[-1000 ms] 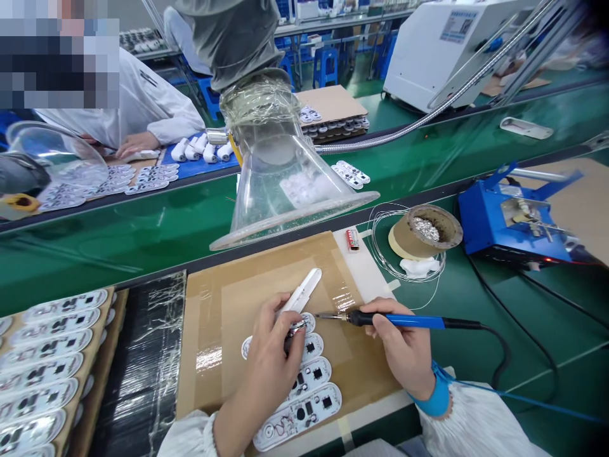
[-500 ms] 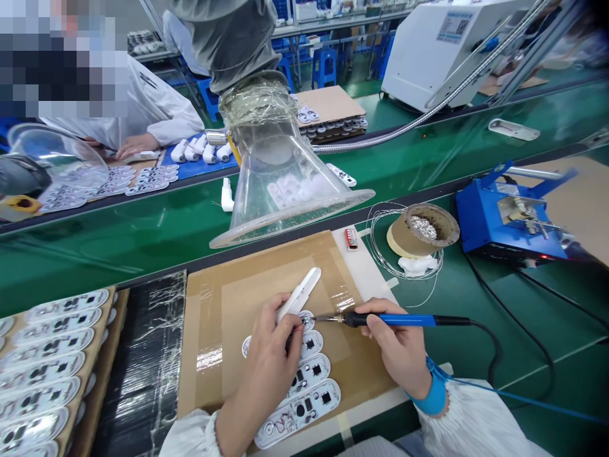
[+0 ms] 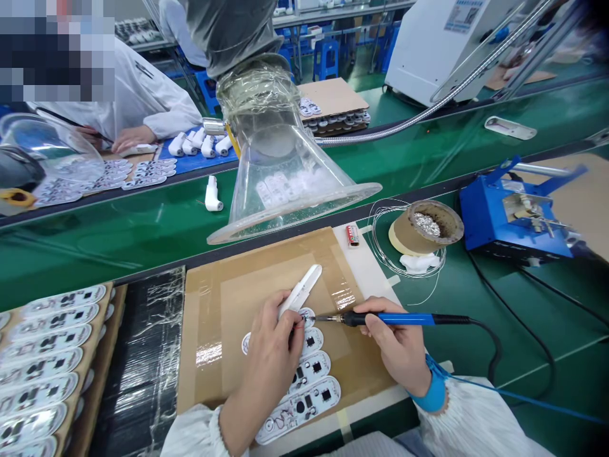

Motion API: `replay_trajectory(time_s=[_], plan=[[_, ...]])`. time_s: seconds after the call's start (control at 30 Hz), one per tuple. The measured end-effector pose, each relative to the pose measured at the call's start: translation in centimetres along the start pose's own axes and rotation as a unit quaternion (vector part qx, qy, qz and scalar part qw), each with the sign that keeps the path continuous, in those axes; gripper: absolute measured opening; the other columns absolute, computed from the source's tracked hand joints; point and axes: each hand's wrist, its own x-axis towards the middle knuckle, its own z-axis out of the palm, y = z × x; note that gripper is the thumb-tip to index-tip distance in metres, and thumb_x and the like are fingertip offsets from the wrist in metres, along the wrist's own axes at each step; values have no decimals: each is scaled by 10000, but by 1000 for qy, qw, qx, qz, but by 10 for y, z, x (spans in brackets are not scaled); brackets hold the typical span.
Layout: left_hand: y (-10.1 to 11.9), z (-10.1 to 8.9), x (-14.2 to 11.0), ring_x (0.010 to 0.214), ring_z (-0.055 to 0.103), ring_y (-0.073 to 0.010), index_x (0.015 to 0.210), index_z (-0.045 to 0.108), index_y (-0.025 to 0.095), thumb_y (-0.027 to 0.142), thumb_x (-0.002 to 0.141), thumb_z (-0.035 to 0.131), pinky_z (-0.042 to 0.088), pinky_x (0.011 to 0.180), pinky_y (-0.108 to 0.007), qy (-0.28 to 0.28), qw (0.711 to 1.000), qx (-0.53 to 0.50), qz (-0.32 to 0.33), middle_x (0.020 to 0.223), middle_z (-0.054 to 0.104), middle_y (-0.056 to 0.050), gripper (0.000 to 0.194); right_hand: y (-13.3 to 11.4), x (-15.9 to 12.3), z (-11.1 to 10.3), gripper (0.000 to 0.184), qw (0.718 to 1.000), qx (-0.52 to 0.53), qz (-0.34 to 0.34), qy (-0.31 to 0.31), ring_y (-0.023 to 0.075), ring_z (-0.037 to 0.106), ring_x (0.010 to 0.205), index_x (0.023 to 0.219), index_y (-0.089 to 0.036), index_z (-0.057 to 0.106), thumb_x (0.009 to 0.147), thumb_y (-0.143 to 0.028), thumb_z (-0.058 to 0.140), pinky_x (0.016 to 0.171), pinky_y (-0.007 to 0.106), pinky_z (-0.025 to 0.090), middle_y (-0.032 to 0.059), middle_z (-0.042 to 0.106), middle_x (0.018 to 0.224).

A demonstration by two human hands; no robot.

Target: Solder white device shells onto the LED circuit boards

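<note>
Carefully, our right hand [image 3: 397, 346] grips the iron [image 3: 409, 318]; our left [image 3: 273, 346] curls around a white casing [image 3: 301, 291].

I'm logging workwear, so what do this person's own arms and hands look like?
Both arms have loose white sleeves, gathered at the cuffs. The left hand and right hand are gloveless. A bright blue strap circles the right wrist, with a thin blue cord attached.

The soldering iron [image 3: 404, 318] is blue and black; the wristband [image 3: 432, 388], bright blue.
</note>
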Motion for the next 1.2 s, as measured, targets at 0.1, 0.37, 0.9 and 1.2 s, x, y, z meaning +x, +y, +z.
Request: replay_trajectory(time_s=[0.1,0.37,0.9,1.2], plan=[[-1,0,0,1161,652,-296,1002,547,235,150,1064,547,601,879,-449,-3,1000,3,2,1417,553,-113,105,3,0,-3,134,1000,-2,-6,7,169,627,612,971,-240,804,1009,-284,683,467,239,433,37,719,772],[0,-5,0,1254,633,-301,1027,579,242,153,1065,547,609,953,-484,-21,999,-22,-12,1449,531,-107,102,6,0,-6,138,999,16,-21,25,137,646,631,1028,-271,811,1027,-259,673,565,220,526,11,740,813],[-9,-24,-1,1375,612,-230,1061,685,272,126,1087,520,600,1055,-368,-24,989,-142,23,1486,553,-65,221,6,-1,-7,137,999,38,-8,31,123,662,643,1012,-270,813,1038,-340,698,586,192,539,11,735,806],[-9,-16,2,1260,657,-287,1048,629,229,149,1096,522,643,946,-462,-27,996,-38,72,1444,559,-115,142,5,-6,-7,125,999,30,-11,19,125,643,648,1031,-276,807,1039,-293,683,583,209,520,1,723,803]])
